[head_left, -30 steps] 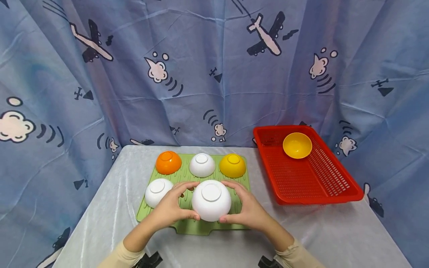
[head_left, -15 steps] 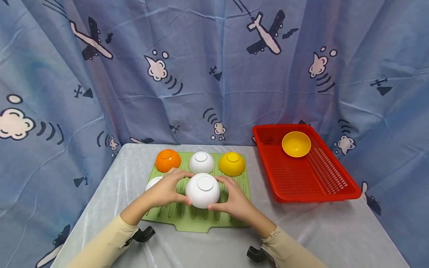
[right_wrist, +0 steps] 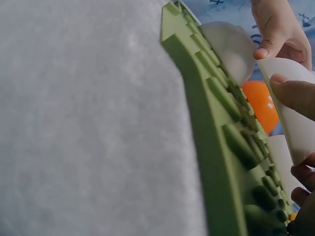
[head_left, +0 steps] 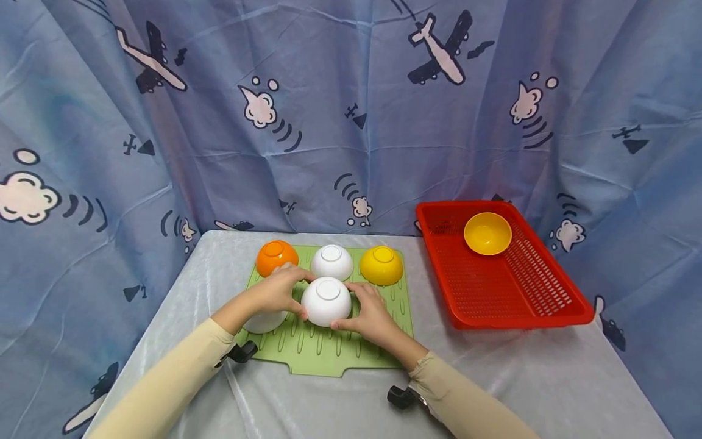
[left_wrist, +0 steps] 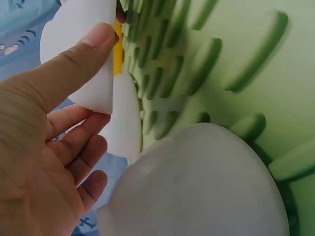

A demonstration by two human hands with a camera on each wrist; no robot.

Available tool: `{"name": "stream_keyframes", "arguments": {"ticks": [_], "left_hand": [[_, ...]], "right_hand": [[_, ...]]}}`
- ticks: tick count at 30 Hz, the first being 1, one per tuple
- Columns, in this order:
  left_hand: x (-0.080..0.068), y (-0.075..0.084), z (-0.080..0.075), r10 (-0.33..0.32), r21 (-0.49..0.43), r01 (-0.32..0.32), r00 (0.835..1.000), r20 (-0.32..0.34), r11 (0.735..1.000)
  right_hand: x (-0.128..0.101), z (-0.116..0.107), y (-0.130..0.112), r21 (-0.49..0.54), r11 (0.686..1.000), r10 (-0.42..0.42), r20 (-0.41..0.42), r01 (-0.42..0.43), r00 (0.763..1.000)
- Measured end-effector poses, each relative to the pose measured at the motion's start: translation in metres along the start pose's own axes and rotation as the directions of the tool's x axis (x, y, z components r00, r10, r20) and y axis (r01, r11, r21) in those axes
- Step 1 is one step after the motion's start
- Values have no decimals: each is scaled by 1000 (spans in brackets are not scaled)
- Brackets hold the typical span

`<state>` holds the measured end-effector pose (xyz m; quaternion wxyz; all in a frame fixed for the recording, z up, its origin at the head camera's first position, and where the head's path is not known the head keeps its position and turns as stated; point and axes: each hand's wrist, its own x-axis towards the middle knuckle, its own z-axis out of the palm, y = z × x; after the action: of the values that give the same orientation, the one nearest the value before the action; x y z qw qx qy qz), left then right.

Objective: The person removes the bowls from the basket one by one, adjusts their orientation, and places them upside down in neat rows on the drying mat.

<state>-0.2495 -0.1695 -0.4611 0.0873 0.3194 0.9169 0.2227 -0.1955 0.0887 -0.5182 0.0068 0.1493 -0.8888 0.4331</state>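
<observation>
Both hands grip one upside-down white bowl [head_left: 326, 305] from its two sides, close over the middle of a green ridged drying mat [head_left: 318, 363]. My left hand [head_left: 276, 294] has its thumb near the rim and fingers around the far side; my right hand [head_left: 374, 316] mirrors it. In the left wrist view the bowl's rim stands a little off the ridges. Another upturned white bowl [head_left: 265, 322] sits on the mat, partly hidden under my left wrist. Along the back row rest an orange bowl [head_left: 272, 258], a white bowl [head_left: 331, 262] and a yellow bowl [head_left: 381, 266], all bottom up.
A red perforated basket [head_left: 510, 320] stands at the right, with a yellow bowl [head_left: 487, 234] lying right side up inside. A pale cloth [head_left: 181, 317] covers the table. Behind it hangs a blue curtain [head_left: 307, 177] printed with airplanes.
Both hands have carried the white bowl away from me, lower and slightly left, toward the back row. My left arm now overlaps the left white bowl differently.
</observation>
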Motion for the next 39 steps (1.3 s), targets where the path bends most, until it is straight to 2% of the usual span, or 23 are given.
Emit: {"name": "stream_keyframes", "arguments": {"ticks": [7,15,21,23,25,27,29,34,39], "left_hand": [[12,-4,3,-34,81,30,998,54,996],[18,-5,5,-63,131,54,996,66,990],[10,-5,-1,-16,202,-5,995,102,979],[8,-3,-5,16,173,-28,997,74,985],[8,0,-6,40,96,-43,999,31,994],[10,3,-3,59,9,-59,998,-9,998],[12,6,4,65,-75,-66,998,-20,995],[13,10,17,17,-190,-22,1000,-25,982],[12,11,23,-14,-217,0,998,-63,976]], "right_hand": [[5,8,5,-78,997,-15,-5,14,1000],[9,14,7,-153,988,-38,-16,35,999],[10,17,6,-191,980,-53,12,54,999],[10,17,6,-201,978,-59,20,62,998],[9,16,7,-205,977,-61,21,64,998],[7,16,8,-216,974,-60,19,62,998],[5,16,9,-223,973,-57,21,61,998],[4,15,8,-226,971,-62,53,72,997],[1,10,5,-227,971,-60,69,74,996]]}}
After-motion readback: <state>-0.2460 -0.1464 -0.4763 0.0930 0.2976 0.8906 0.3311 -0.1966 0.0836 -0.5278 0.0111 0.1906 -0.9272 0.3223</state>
